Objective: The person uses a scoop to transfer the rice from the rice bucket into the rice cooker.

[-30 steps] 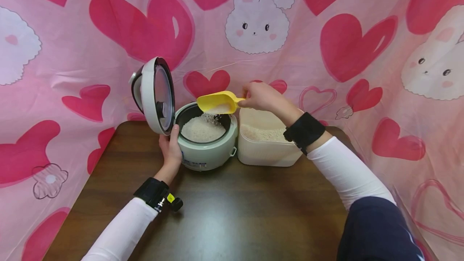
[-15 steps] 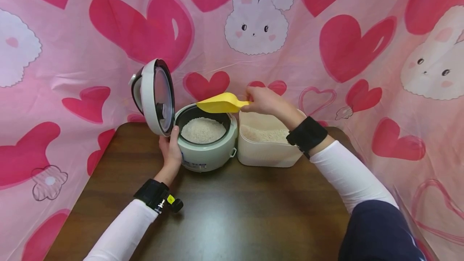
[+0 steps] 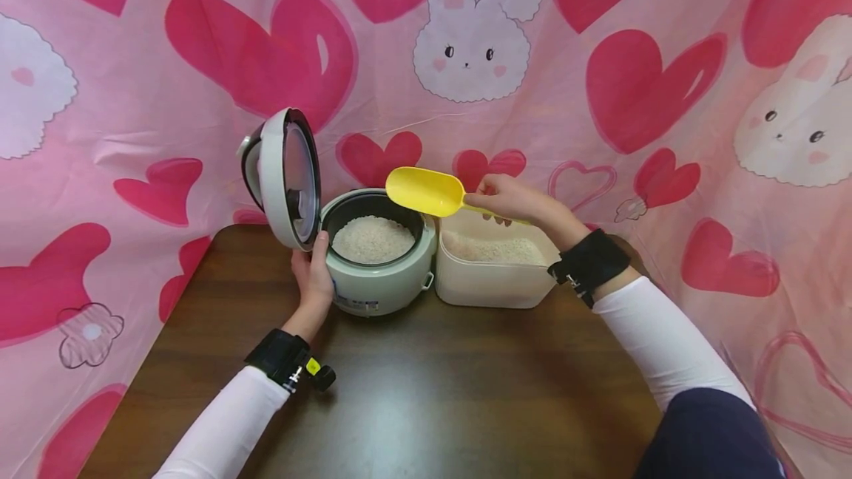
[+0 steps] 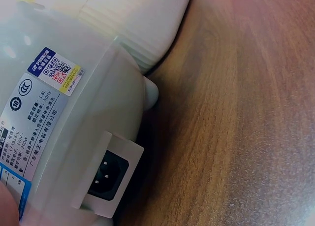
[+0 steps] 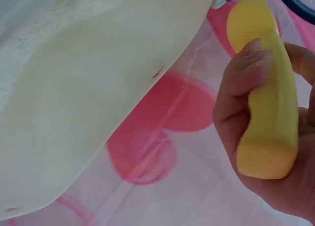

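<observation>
My right hand (image 3: 509,198) grips the handle of a yellow plastic scoop (image 3: 426,191). The scoop hangs above the right rim of the rice cooker (image 3: 373,290), its bare hollow facing the head camera. White rice (image 3: 373,239) lies heaped in the cooker's dark inner pot. The cooker's lid (image 3: 273,176) stands raised on the left. With its thumb up by the hinge, my left hand (image 3: 314,279) rests against the cooker's left side; its other fingers are partly hidden behind. In the right wrist view, fingers wrap around the scoop handle (image 5: 270,122).
A cream bin (image 3: 492,283) holding more rice stands right beside the cooker. Both sit toward the back of a brown wooden table (image 3: 399,390). Pink fabric (image 3: 386,94) with hearts and rabbits hangs behind. The left wrist view shows the cooker's power socket (image 4: 108,174).
Rice was falling from the scoop into the pot a second ago. The scoop has since turned hollow side up and moved right with my right hand. My left hand has stayed put.
</observation>
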Demonstrator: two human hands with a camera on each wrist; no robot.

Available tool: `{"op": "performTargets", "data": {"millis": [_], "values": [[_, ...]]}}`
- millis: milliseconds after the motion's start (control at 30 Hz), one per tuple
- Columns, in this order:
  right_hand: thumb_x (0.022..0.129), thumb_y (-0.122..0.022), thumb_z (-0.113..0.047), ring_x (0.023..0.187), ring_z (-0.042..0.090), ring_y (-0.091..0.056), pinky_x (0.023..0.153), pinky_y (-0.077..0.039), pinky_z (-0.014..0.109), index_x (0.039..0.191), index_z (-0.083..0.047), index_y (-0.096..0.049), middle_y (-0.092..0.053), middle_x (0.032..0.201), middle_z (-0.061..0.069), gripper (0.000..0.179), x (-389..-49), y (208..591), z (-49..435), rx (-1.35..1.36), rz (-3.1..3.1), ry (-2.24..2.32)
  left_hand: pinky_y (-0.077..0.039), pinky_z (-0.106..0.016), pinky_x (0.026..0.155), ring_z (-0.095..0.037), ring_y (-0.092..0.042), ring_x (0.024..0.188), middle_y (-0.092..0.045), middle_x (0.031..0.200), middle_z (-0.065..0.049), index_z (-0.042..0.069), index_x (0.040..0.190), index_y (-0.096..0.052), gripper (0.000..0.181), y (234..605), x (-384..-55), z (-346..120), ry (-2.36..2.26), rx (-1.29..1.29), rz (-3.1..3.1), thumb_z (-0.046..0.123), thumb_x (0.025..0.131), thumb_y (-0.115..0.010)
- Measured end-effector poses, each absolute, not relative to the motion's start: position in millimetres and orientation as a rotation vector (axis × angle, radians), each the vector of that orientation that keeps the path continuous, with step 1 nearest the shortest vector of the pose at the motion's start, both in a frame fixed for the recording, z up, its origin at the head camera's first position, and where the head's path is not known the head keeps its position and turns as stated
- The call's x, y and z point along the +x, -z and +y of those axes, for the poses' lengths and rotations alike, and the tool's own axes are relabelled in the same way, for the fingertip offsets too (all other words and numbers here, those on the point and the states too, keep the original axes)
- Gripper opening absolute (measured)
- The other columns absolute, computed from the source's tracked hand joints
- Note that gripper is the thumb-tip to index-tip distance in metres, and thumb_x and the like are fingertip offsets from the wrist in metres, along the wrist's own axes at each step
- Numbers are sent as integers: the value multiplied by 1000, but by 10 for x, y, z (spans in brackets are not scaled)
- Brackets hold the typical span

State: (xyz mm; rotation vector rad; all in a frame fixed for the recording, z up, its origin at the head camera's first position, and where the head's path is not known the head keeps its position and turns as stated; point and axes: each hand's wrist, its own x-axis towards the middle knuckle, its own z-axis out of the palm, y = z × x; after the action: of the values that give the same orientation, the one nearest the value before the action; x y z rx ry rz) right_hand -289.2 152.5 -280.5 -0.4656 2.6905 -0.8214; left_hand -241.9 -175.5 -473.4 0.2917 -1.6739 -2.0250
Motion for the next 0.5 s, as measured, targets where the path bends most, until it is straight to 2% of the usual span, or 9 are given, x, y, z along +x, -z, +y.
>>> {"op": "performTargets", "data": {"millis": [100,267,500], "values": [[104,-61,-36,61,22,-51,55,-49,28,109,0,-57,-61,81,11,36,-2876,2827,1666,-429,2650,873,-29,-40,124,-23,-45,142,-53,153,-11,5,150,-49,54,4738,-2427,-1753,2021,293,-1682,33,105,-56],[106,-59,-36,65,25,-51,55,-48,28,118,-1,-58,-60,88,14,37,-2834,2871,1934,-391,2607,933,-28,-40,124,-21,-45,142,-53,153,-9,6,151,-49,55,4753,-2423,-1762,2008,292,-1700,35,104,-55],[106,-59,-34,64,26,-54,54,-50,30,110,2,-58,-64,85,14,36,-2734,2898,2317,-343,2649,926,-28,-40,124,-22,-45,142,-53,153,-11,6,151,-50,56,4726,-2416,-1749,2012,292,-1691,36,104,-56]]}}
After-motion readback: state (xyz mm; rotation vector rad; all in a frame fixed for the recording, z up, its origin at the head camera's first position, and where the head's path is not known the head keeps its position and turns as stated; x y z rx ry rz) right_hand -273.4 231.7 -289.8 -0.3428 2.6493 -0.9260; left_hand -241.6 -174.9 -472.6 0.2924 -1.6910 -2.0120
